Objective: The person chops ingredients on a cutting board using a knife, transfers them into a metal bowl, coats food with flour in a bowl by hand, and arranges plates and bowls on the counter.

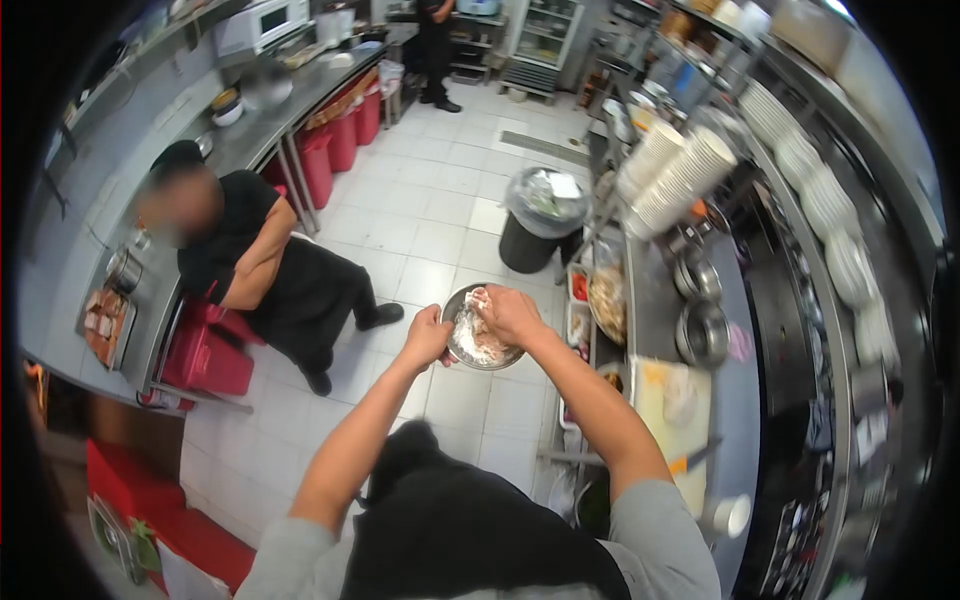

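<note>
A round metal bowl (456,300) is held up in front of my body, over the tiled floor. My left hand (427,336) is closed around the bowl's left rim. Inside the bowl lie a white powder and pinkish-brown pieces (477,342) partly coated with it; I cannot tell what food they are. My right hand (508,315) reaches into the bowl from the right, its fingers curled and dusted white. What those fingers hold, if anything, is hidden.
At right a counter carries a cutting board (688,440), a knife (695,457), metal bowls (702,333) and stacked white containers (685,180). A lined trash bin (530,235) stands ahead. A person (260,250) with folded arms stands at left by red bins (210,355).
</note>
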A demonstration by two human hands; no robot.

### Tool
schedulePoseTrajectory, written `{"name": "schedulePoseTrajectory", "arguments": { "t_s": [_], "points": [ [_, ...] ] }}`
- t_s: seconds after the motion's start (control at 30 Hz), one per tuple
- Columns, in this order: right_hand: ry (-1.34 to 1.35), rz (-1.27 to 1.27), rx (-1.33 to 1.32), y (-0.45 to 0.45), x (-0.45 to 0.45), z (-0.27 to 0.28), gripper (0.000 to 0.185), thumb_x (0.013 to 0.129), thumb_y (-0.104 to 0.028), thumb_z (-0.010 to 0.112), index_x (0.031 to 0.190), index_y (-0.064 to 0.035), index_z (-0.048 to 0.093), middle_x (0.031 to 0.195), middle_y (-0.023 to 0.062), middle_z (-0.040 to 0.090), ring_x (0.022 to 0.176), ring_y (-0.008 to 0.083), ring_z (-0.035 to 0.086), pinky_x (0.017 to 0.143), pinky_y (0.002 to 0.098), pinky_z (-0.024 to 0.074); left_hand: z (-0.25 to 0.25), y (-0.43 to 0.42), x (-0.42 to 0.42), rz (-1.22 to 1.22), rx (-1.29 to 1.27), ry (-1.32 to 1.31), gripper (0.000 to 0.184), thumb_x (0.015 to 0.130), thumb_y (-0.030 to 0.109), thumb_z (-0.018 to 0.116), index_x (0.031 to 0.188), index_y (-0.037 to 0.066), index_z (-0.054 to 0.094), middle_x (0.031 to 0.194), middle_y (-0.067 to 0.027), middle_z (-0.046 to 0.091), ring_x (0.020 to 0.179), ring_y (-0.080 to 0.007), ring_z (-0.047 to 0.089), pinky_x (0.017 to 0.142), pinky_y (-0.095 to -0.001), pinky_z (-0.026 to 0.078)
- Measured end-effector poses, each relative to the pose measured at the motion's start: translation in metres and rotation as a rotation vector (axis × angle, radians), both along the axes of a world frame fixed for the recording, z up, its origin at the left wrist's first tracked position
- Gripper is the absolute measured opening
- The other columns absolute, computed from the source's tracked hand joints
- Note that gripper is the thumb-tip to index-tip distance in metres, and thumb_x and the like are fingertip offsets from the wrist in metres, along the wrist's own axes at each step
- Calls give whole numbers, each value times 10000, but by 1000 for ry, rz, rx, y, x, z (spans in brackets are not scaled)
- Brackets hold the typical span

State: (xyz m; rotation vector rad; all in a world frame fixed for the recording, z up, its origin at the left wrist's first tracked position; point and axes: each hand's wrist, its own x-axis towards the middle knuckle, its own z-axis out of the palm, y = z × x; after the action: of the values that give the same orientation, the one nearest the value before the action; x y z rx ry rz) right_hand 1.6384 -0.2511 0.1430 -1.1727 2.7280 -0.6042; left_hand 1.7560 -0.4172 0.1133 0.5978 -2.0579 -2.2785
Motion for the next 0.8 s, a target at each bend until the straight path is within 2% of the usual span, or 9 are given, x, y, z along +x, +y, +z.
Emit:
{"name": "schedulePoseTrajectory", "arguments": {
  "t_s": [0.03,0.17,0.27,0.3,0.43,0.53,0.57,0.67,0.8],
  "points": [
    [-22,41,82,-16,-25,9,506,899,-422,672,1215,-28,640,1118,233,668,1048,405,665,906,491,539,0,-19,-24,23,-20,0,142,883,9,521,824,18,392,592,-129,516,397,-272,613,290,-363,480],
    [-84,269,75,-59,-137,19,739,716,-302,838,1374,-95,572,1216,226,621,1090,413,641,960,490,532,2,-81,-127,16,-136,41,156,897,10,516,805,25,391,585,-109,503,391,-243,608,289,-341,469],
    [197,453,-74,-92,-212,-36,695,716,-229,826,1355,-137,569,1221,219,595,1138,402,612,953,490,531,-5,-110,-218,-20,9,94,152,896,7,519,806,23,397,584,-105,505,389,-242,606,288,-337,465],
    [11,350,-33,-98,-238,-47,639,729,-182,803,1324,-158,570,1232,209,563,1209,411,559,977,488,512,-5,-115,-252,-72,-78,106,153,900,6,518,805,27,401,591,-111,512,390,-254,608,286,-336,465],
    [12,-94,-76,-106,-335,-21,605,755,-160,788,1321,-135,577,1259,208,558,1253,423,524,1048,488,463,-2,-124,-371,-39,-45,48,114,913,6,501,834,-1,419,619,-159,557,414,-262,626,293,-337,473],
    [-72,62,-177,-94,-411,16,649,755,-166,794,1361,-126,565,1339,211,545,1292,409,509,1082,466,450,5,-136,-460,-89,42,51,105,917,1,493,843,-5,418,643,-166,571,410,-258,621,295,-329,478],
    [-263,73,-196,-91,-444,31,718,738,-172,805,1403,-121,540,1425,206,501,1334,406,477,1114,458,430,7,-140,-489,-126,30,59,120,913,-2,496,834,3,406,648,-160,566,407,-258,617,294,-327,477],
    [35,125,-229,-92,-533,-7,723,729,-169,807,1400,-117,542,1406,213,509,1316,414,484,1113,462,430,3,-146,-571,-214,15,114,148,923,10,513,825,13,401,638,-144,553,406,-255,614,296,-331,477],
    [-14,98,51,-138,-620,-34,747,746,-164,793,1432,-128,498,1287,224,535,1228,413,547,1001,506,501,2,-152,-664,-179,-21,100,166,892,3,517,803,26,378,622,-107,502,398,-275,610,282,-349,479]
  ]
}}
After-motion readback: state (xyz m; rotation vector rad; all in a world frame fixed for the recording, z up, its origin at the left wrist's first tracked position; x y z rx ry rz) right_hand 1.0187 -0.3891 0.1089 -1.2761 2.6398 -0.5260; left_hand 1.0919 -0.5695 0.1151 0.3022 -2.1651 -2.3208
